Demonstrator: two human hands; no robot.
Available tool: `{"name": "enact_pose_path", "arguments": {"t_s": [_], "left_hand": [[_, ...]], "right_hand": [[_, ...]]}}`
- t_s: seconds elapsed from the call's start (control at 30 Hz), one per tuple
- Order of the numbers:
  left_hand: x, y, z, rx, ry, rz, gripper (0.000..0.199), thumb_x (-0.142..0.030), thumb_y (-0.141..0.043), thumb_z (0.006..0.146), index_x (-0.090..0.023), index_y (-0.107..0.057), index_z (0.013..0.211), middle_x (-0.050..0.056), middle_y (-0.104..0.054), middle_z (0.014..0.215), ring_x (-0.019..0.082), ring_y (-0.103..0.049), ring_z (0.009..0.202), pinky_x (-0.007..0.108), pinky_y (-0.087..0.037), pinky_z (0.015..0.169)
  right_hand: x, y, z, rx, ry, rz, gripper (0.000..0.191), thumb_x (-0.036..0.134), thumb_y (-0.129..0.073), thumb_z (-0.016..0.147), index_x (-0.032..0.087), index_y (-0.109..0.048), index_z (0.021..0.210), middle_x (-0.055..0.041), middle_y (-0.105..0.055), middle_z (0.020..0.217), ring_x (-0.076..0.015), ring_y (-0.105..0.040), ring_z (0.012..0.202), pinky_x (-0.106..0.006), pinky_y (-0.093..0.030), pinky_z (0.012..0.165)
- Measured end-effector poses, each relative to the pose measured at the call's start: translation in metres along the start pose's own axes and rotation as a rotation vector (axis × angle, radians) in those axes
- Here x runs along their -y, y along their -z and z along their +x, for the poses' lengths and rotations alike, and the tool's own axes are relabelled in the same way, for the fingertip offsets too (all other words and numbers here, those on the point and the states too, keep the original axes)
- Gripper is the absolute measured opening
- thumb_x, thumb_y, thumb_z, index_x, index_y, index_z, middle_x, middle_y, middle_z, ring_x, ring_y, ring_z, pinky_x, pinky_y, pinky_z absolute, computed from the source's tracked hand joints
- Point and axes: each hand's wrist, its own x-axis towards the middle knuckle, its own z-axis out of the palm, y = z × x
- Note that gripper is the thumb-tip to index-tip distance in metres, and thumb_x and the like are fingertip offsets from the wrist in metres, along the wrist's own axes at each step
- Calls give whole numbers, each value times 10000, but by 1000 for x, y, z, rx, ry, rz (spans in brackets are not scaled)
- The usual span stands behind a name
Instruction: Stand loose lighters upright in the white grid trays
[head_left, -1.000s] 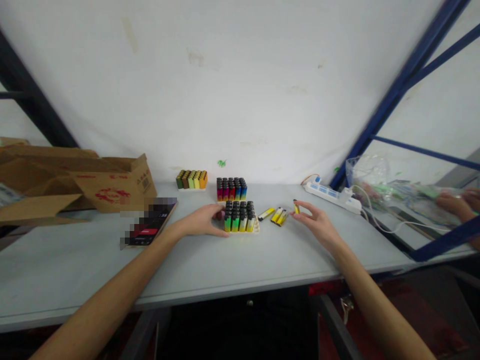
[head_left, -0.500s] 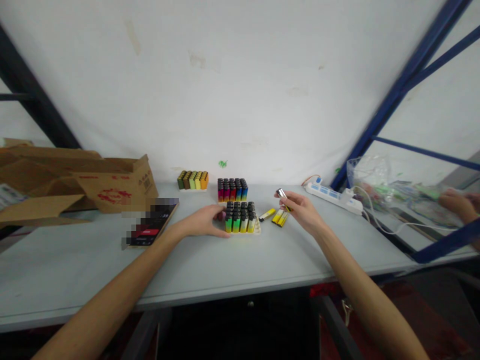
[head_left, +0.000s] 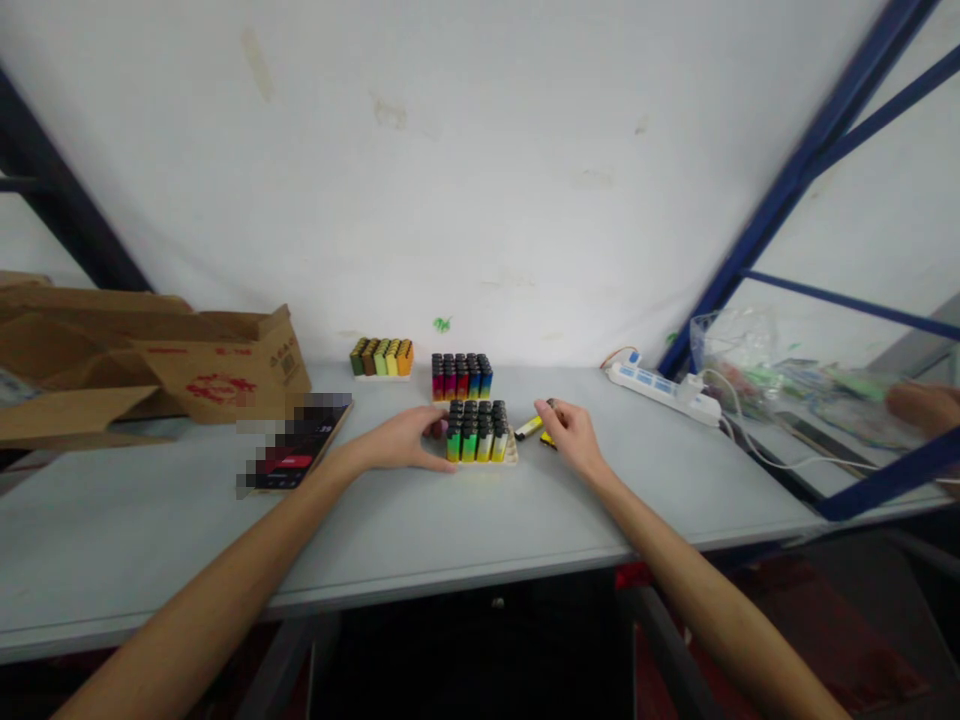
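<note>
A white tray (head_left: 512, 451) holds several upright lighters (head_left: 470, 442) with black tops, green on the left and white-yellow on the right. My left hand (head_left: 405, 440) grips the tray's left end, thumb at the front corner and fingers behind. Just right of the tray, my right hand (head_left: 574, 436) is closed on a lighter (head_left: 553, 403), mostly hidden by the fingers. Between that hand and the tray lies a loose yellow lighter (head_left: 529, 428). More yellow shows under the right hand, mostly covered.
Behind stand a tray of red, purple and blue lighters (head_left: 461, 380) and a set of green-to-orange ones (head_left: 382, 358). At left are a phone (head_left: 304, 445) and an open carton (head_left: 225, 370). A power strip (head_left: 664, 390) lies right; beyond the blue frame (head_left: 765, 215) is another person's hand (head_left: 922, 408).
My right hand has moved left and down toward the tray with the lighter, now covering the loose lighters there. My left hand stays at the tray's end.
</note>
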Motion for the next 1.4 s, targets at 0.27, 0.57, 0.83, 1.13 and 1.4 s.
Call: {"name": "enact_pose_path", "arguments": {"t_s": [0.27, 0.57, 0.83, 1.13, 1.4], "left_hand": [[-2, 2, -1, 26, 25, 37, 673, -730, -780, 631, -191, -614, 999, 70, -669, 983, 262, -621, 873, 328, -484, 777], [-3, 2, -1, 19, 37, 10, 704, -722, -790, 616, -186, -637, 1046, 80, -686, 1006, 278, -638, 889, 342, -492, 784], [-3, 2, -1, 15, 28, 15, 689, -721, -786, 629, -181, -624, 1025, 74, -682, 987, 268, -630, 878, 335, -492, 777], [-1, 2, -1, 17, 18, 40, 666, -719, -786, 635, -182, -612, 987, 64, -663, 976, 254, -614, 867, 327, -486, 783], [-1, 2, -1, 16, -14, 16, 672, -695, -787, 659, -166, -625, 1041, 63, -669, 976, 241, -614, 854, 316, -483, 761]], "right_hand": [[-8, -3, 2, -52, -22, -9, 547, 616, -513, 878, 237, -355, 516, 39, -352, 485, -108, -307, 499, -276, -251, 513], [-9, -2, 0, -11, -29, 12, 533, 600, -517, 907, 233, -370, 550, 44, -372, 511, -113, -339, 514, -281, -278, 537], [-8, -2, 1, 25, -9, -43, 503, 564, -483, 911, 233, -374, 548, 40, -364, 518, -116, -346, 515, -285, -259, 541], [-12, -3, -1, 57, 27, -36, 473, 500, -474, 930, 231, -346, 563, 49, -345, 540, -109, -332, 531, -281, -265, 558], [-5, 4, 4, 81, 130, -9, 344, 515, -420, 1044, 210, -568, 1109, -5, -575, 812, -169, -563, 740, -299, -466, 704]]}}
